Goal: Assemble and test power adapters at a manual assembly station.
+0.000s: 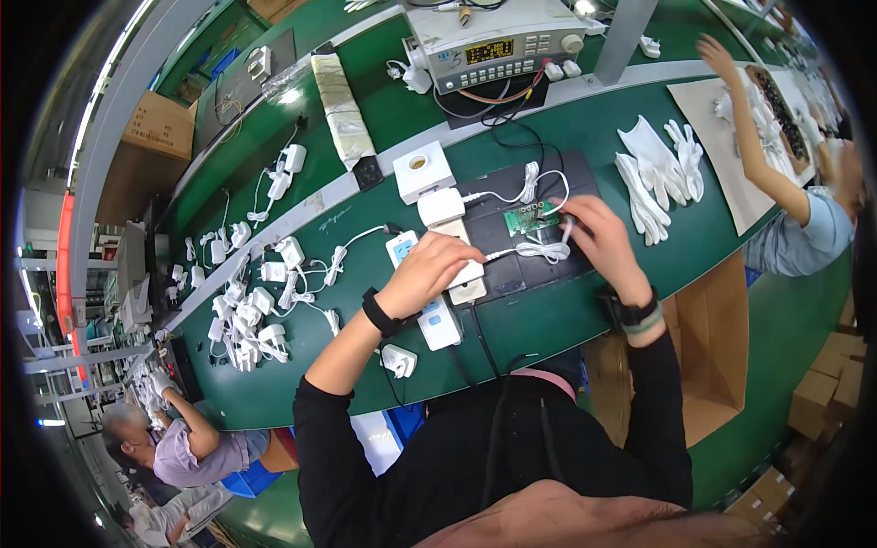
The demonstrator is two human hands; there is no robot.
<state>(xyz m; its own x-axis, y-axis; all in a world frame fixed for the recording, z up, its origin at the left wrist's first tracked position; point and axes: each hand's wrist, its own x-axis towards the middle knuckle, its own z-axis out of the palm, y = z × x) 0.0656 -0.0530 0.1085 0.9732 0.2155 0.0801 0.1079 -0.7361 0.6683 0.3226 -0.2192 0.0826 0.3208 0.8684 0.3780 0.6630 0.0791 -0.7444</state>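
Note:
My left hand is closed over a white power adapter, which sits on a pale socket block. A bundled white cable runs from that adapter toward my right hand. The fingers of my right hand pinch a white cable by the right edge of a small green circuit board; its plug is hidden by the fingers. The board lies on a black mat. Just beyond my left hand, a second white adapter has its own bundled cable leading to the board's side.
A bench power supply stands at the back, beside a metal post. White gloves lie to the right. Many white adapters are heaped at the left. An open carton stands below the right edge. Co-workers sit on both sides.

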